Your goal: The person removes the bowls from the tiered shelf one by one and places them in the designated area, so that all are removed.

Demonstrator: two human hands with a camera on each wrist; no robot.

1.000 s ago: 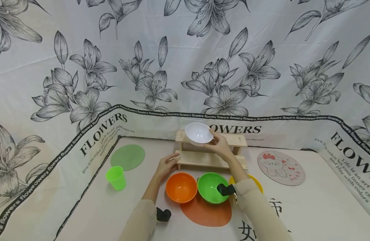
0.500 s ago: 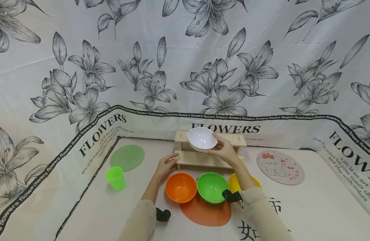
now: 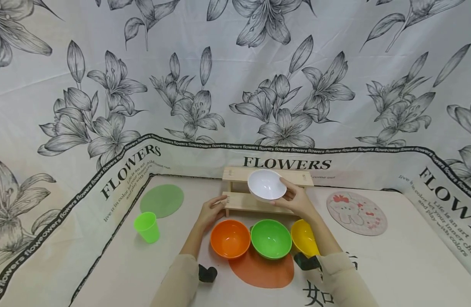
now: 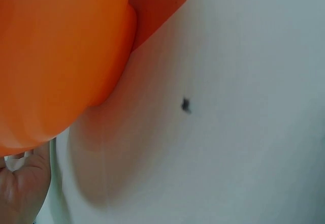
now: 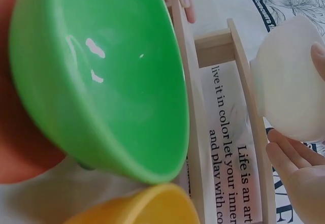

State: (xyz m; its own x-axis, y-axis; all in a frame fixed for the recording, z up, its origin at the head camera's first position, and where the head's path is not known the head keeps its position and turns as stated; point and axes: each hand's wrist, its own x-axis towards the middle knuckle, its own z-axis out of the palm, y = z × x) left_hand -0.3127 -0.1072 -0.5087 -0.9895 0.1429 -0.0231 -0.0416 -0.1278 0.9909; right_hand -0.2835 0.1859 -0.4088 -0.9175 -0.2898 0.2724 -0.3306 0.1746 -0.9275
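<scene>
My right hand [image 3: 298, 202] pinches a white bowl [image 3: 266, 185] by its right rim, holding it tilted in front of the two-tier wooden rack [image 3: 243, 204]. In the right wrist view the white bowl [image 5: 289, 82] shows its outer side, with fingers of the right hand [image 5: 299, 178] beneath it. At the rack's left end, my left hand [image 3: 212, 212] grips the lower shelf. An orange bowl [image 3: 230, 239], a green bowl [image 3: 271, 239] and a yellow bowl [image 3: 303, 238] stand in a row before the rack. The right forearm partly covers the yellow one.
A green cup [image 3: 148, 228] stands at the left, near a round green mat [image 3: 162, 200]. An orange mat [image 3: 262, 273] lies partly under the bowls. To the right lies a round pink patterned mat [image 3: 358, 213]. A flower-printed cloth [image 3: 204, 157] hangs behind the rack.
My right hand has brought the white bowl down, rightward and nearer to me, from the upper shelf to in front of the rack. The left hand has stayed at the rack's end.
</scene>
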